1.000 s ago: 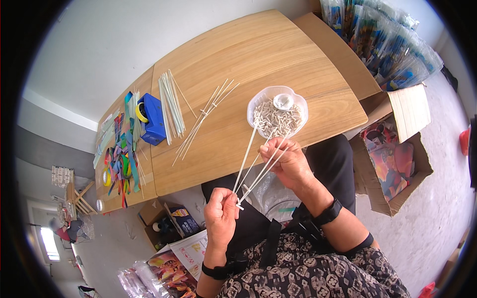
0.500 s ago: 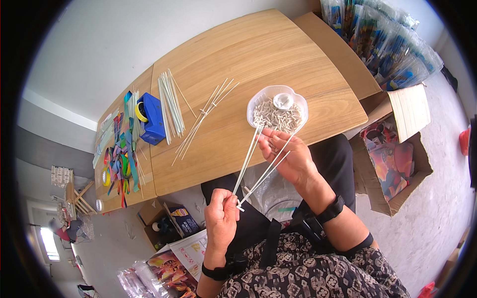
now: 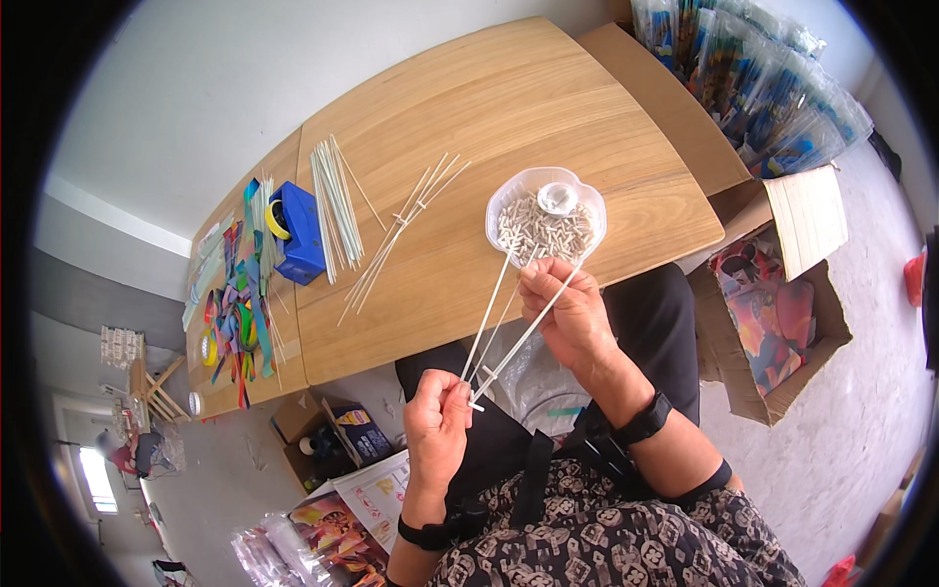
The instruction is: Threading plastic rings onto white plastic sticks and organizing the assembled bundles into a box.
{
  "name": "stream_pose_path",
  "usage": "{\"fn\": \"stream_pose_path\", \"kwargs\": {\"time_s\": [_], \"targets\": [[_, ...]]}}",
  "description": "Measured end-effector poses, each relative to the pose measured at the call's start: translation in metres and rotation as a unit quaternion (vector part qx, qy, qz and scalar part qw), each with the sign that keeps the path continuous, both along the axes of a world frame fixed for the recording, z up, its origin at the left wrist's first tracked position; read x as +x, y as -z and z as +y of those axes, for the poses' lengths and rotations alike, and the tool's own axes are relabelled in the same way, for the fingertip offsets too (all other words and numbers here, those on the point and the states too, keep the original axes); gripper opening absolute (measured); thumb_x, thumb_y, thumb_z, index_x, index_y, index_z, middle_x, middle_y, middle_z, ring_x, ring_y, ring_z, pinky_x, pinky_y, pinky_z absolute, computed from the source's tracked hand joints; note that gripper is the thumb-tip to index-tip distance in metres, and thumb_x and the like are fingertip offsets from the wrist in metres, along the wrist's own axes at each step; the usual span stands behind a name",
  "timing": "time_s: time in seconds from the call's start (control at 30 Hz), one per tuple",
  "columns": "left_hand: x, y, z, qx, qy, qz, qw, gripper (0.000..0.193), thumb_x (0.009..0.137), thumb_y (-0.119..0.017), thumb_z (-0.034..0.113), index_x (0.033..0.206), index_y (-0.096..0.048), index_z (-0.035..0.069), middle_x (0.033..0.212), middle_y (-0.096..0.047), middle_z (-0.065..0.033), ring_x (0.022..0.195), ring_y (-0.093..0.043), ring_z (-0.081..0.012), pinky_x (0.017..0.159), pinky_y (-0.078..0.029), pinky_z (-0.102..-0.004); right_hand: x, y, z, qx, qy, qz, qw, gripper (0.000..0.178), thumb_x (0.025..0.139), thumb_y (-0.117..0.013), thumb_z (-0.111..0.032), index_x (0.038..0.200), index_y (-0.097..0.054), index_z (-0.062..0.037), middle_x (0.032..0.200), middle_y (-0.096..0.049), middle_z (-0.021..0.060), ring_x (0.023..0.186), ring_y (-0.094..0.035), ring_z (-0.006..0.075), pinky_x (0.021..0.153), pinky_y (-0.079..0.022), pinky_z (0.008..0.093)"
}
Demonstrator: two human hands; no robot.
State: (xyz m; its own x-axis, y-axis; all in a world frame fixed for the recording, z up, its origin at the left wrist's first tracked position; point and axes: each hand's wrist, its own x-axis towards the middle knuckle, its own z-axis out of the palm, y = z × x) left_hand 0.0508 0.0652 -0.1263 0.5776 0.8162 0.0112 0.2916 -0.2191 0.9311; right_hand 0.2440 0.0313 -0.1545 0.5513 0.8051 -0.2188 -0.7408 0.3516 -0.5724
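Observation:
My left hand (image 3: 435,421) is closed on the lower ends of several thin white rods (image 3: 491,318), which fan out away from me. Small white connector pieces (image 3: 488,373) sit near that end. Held in a pinch, the fingertips of my right hand (image 3: 570,321) grip the far end of one rod; whether a small piece is pinched there too is hidden. Another rod passes in front of the right hand. Just beyond that hand, a clear plastic tub (image 3: 600,213) on the table holds many short white tube pieces (image 3: 543,233) and a small round white container (image 3: 557,199).
Joined rods (image 3: 399,225) and a bundle of loose rods (image 3: 337,210) lie on the wooden table (image 3: 489,98). Left of them stand a blue tape dispenser (image 3: 301,235) and colourful ribbons (image 3: 235,328). An open cardboard box (image 3: 831,342) sits on the floor at right.
My right hand has turned from a palm-up, loosely open pose to a pinch at a rod's end. The rods have spread apart, while my left hand has stayed nearly still.

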Motion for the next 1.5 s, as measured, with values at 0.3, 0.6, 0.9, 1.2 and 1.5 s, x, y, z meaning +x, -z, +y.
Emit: {"fn": "stream_pose_path", "kwargs": {"time_s": [0.3,0.6,0.9,1.2,1.5], "targets": [[-0.005,-0.003,0.0,0.028,-0.015,0.013,0.999,0.01,0.09,-0.051,0.003,0.08,-0.048,0.003,0.061,-0.048,0.001,0.049,-0.042,-0.0037,0.045,-0.035,-0.0189,0.016,-0.012,0.0,0.028,-0.009,0.12,0.992,0.022,0.091,-0.041,0.0,0.109,-0.047,0.0108,0.094,-0.059,0.0167,0.076,-0.056,0.0147,0.066,-0.048,0.0246],[-0.005,-0.008,-0.001,0.04,-0.005,0.013,0.999,0.01,0.09,-0.05,0.004,0.081,-0.047,0.003,0.062,-0.048,0.0006,0.05,-0.043,-0.0038,0.045,-0.036,-0.0187,0.024,0.017,-0.001,0.11,-0.053,0.126,0.984,0.015,0.092,-0.049,-0.007,0.102,-0.051,0.0045,0.085,-0.061,0.0114,0.064,-0.051,0.0081,0.049,-0.039,0.017],[-0.005,-0.009,-0.003,0.044,-0.002,0.024,0.999,0.01,0.09,-0.05,0.005,0.081,-0.047,0.003,0.062,-0.048,0.001,0.05,-0.043,-0.0036,0.045,-0.036,-0.0185,0.02,0.013,0.0,0.089,0.0,0.17,0.981,0.008,0.087,-0.055,-0.004,0.093,-0.054,0.0016,0.082,-0.058,0.0105,0.059,-0.044,0.0061,0.048,-0.034,0.0162],[-0.006,-0.008,-0.003,0.038,0.002,0.026,0.999,0.01,0.09,-0.051,0.004,0.081,-0.047,0.002,0.063,-0.048,0.0006,0.05,-0.044,-0.0038,0.045,-0.036,-0.0184,0.025,0.018,0.0,0.145,0.006,0.171,0.974,0.005,0.085,-0.054,0.0,0.09,-0.052,0.0013,0.083,-0.057,0.0128,0.056,-0.041,0.0068,0.047,-0.036,0.0172],[-0.004,-0.01,-0.003,0.042,-0.001,0.043,0.998,0.011,0.09,-0.051,0.003,0.079,-0.047,0.002,0.061,-0.048,0.0005,0.05,-0.043,-0.0042,0.045,-0.036,-0.019,0.023,0.011,0.001,0.091,0.018,0.122,0.988,0.018,0.085,-0.056,0.0,0.102,-0.057,0.0054,0.081,-0.06,0.0091,0.06,-0.048,0.0089,0.054,-0.04,0.0198]]}}
